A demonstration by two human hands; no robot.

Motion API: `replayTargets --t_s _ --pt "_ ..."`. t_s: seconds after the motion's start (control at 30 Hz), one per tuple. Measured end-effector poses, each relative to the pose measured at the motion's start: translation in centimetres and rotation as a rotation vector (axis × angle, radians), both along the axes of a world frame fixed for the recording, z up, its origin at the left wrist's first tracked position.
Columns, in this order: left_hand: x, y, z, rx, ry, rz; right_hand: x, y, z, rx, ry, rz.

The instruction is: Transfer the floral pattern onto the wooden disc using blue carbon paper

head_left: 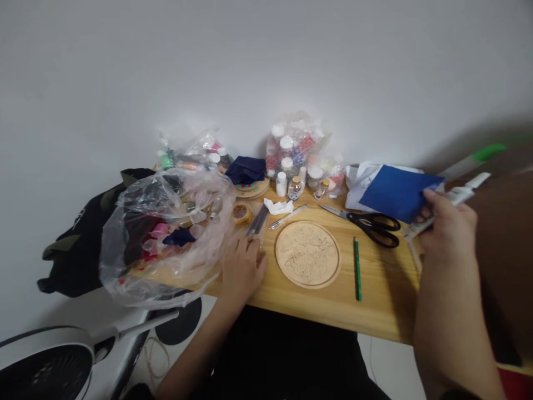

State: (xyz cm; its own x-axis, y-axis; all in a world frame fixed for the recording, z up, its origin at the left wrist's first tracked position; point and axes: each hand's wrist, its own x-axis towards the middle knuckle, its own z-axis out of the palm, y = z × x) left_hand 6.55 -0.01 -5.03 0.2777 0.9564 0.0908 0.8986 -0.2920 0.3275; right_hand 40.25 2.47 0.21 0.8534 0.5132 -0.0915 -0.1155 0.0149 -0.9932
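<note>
My left hand (242, 268) lies on the table with its fingers spread a little, beside some dark thin sticks (258, 220) and left of a round wooden plate (307, 254) that bears a pencil-drawn pattern. On the right, my right hand (445, 214) is closed on a blue sheet (400, 191), gripping its right corner. A white tube (462, 194) is also at that hand; whether the fingers grip it is unclear. Black-handled scissors (370, 222) and a green pencil (357, 269) lie between the plate and my right hand.
An open plastic bag (212, 244) of small items covers the table's left part. Bagged jars (286, 144), small bottles (281, 184) and dark blue cloth (246, 169) stand along the wall. A white pen (288, 217) and an amber tape roll (242, 214) lie behind the plate. A fan (45, 366) is lower left.
</note>
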Motion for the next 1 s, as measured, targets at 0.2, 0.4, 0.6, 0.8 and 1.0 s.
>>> replayTargets --t_s 0.2,0.4,0.6,0.8,1.0 --pt "0.3 0.4 0.0 -0.03 0.007 0.044 0.8 0.4 -0.6 0.033 0.207 0.126" --pt "-0.6 0.8 0.1 0.023 -0.077 -0.018 1.0 -0.2 -1.2 -0.039 0.271 0.348" --pt "1.7 2.1 1.1 -0.348 -0.778 -0.03 -2.5 -2.3 -0.5 -0.101 0.299 0.776" --pt "9.4 2.5 2.3 -0.738 -1.11 0.021 -5.9 -3.6 -0.1 -0.062 0.235 0.957" --pt "11.7 3.5 2.8 -0.68 -1.083 0.131 -3.0 -6.4 -1.8 -0.482 -0.425 0.55"
